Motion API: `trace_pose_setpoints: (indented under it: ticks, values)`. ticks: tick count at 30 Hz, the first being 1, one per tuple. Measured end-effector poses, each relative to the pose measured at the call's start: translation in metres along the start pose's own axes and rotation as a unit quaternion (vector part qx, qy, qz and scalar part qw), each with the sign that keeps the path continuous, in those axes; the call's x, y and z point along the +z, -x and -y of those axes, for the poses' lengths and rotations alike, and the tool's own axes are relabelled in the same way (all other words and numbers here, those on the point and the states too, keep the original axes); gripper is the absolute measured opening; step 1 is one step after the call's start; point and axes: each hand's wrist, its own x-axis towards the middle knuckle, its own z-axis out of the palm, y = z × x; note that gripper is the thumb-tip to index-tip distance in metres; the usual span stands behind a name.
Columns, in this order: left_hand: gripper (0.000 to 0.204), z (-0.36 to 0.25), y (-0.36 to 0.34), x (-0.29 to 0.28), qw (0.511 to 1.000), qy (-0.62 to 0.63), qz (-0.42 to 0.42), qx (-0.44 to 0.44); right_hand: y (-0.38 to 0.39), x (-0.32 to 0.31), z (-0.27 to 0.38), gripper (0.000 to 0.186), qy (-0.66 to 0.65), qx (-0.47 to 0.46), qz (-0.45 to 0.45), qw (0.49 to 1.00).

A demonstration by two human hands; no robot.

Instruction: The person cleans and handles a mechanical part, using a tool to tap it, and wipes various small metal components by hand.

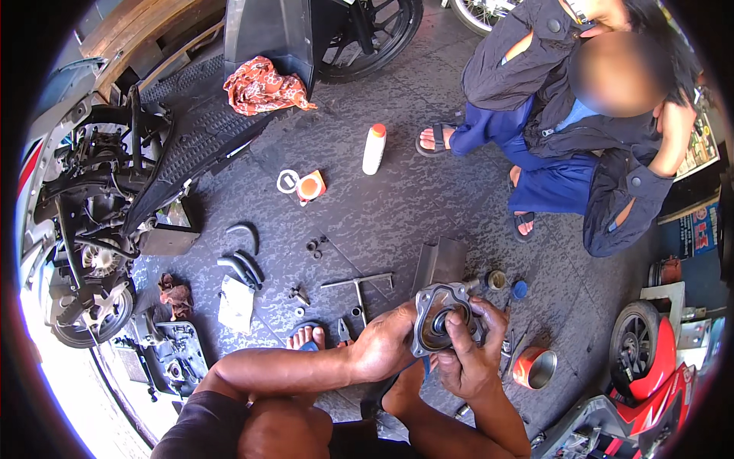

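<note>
In front of me, both hands hold a grey metal flanged housing [428,335] with a round bore and rings in its middle. My left hand [386,340] is closed round its left edge. My right hand [468,353] grips the right side, with a finger reaching across the face to the central ring. Fingers behind the housing are hidden. A grey angular panel [440,262] lies just beyond it. Near my left hand are pliers [344,330] and a T-handle wrench [358,289]. To the right, an open red can [535,368], a small jar [496,279] and a blue cap [520,289] stand on the floor.
A partly stripped scooter [92,191] fills the left side. Curved black hoses [242,268], a tray-like cover [180,356] and a white bottle [373,153] are on the floor. Another person [550,145] sits at the far right. A red scooter [657,367] stands at the right edge.
</note>
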Motion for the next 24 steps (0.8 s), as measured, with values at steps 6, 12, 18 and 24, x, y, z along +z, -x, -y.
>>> trace_pose_setpoints:
  ticks: [6,12,18,24]
  values:
    - [0.050,0.036,0.006,0.016,0.957,0.282,-0.042,-0.057,0.004,0.004,-0.002,0.042,-0.025,-0.036,-0.029,0.999]
    - [0.044,0.003,0.005,0.018,0.872,0.466,-0.028,-0.145,0.012,0.000,-0.005,0.039,-0.048,-0.067,-0.069,0.994]
    - [0.051,0.009,0.011,0.017,0.945,0.324,0.013,-0.053,0.007,-0.004,0.001,0.034,-0.027,-0.089,-0.065,0.994]
    - [0.047,-0.008,0.008,0.014,0.842,0.521,0.053,-0.130,0.004,-0.011,0.007,0.032,-0.017,-0.084,-0.056,0.995]
